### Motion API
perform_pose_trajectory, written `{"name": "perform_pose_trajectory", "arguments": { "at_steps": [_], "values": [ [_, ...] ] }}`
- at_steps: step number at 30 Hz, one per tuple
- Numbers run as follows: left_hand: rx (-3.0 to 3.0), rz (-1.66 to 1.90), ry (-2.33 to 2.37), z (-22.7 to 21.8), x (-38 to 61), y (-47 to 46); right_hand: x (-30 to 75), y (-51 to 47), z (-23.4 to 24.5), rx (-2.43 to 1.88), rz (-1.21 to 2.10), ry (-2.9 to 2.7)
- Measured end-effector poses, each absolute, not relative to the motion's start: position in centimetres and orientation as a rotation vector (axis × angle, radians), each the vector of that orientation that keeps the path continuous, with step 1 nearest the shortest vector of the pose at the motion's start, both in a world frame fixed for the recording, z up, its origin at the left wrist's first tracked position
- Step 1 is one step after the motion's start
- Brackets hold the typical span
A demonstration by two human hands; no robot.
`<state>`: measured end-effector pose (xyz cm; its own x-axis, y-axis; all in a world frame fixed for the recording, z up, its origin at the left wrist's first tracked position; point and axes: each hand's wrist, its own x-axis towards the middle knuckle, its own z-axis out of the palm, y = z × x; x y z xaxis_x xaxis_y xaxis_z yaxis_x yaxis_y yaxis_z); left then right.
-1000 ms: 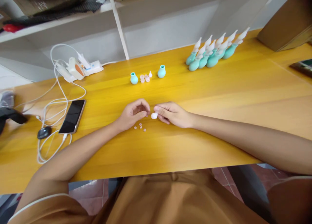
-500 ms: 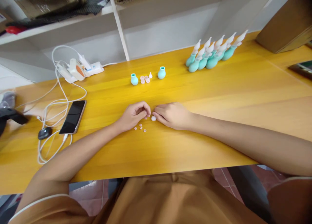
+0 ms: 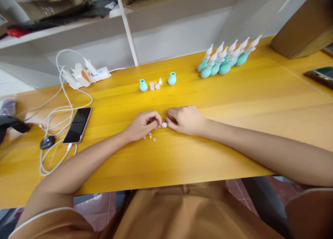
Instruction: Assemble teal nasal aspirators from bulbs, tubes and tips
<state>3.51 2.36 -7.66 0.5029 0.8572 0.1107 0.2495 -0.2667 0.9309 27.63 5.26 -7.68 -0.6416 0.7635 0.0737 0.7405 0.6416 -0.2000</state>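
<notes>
My left hand (image 3: 145,124) is closed in a pinch, fingertips against a small round whitish piece (image 3: 164,125) just above the table. My right hand (image 3: 186,119) is close on its other side, palm down, thumb and forefinger a little apart and the thumb tip beside the piece. Whether the thumb touches it is hard to see. Below my left hand lie several tiny pale pink rings (image 3: 154,139). Farther back stand a turquoise bulb (image 3: 143,86) and another turquoise bulb (image 3: 172,79), with pale pink cups (image 3: 156,85) and a small white pointed tip (image 3: 160,81) between them.
Several turquoise bulbs with white nozzles (image 3: 225,61) stand grouped at the back right, near a cardboard box (image 3: 299,27). On the left lie a phone (image 3: 77,125), white cables (image 3: 52,110) and a power strip (image 3: 101,73). A dark device (image 3: 321,76) lies far right.
My right hand has shifted slightly away and up, its thumb parting from the forefinger. The whitish piece stays by my left fingertips, and my left hand has barely moved.
</notes>
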Motion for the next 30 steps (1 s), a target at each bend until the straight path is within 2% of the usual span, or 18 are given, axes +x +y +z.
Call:
{"name": "perform_pose_trajectory", "arguments": {
  "at_steps": [5, 11, 17, 23, 27, 30],
  "values": [
    [1.798, 0.799, 0.936, -7.6, 3.6, 2.3, 27.6, 7.3, -6.1, -1.134, 0.356, -2.531],
    [1.772, 0.871, 0.959, -7.9, 3.6, 2.4, 24.3, 12.7, -2.6, -1.223, -0.067, -2.563],
    [1.794, 0.891, 0.871, -7.6, 3.1, 2.6, 20.4, 16.4, -3.5, -1.307, -0.189, -2.677],
    [1.987, 0.783, 0.734, -7.1, 2.9, 2.6, 20.3, 15.5, -3.8, -1.265, -0.191, -2.754],
    [2.356, 0.54, 0.553, -6.5, 3.3, 1.6, 23.0, 12.3, -2.5, -1.199, -0.214, -2.643],
    [2.573, 0.367, 0.515, -6.0, 3.6, 0.9, 26.0, 9.1, -2.9, -1.096, -0.084, -2.55]
  ]
}}
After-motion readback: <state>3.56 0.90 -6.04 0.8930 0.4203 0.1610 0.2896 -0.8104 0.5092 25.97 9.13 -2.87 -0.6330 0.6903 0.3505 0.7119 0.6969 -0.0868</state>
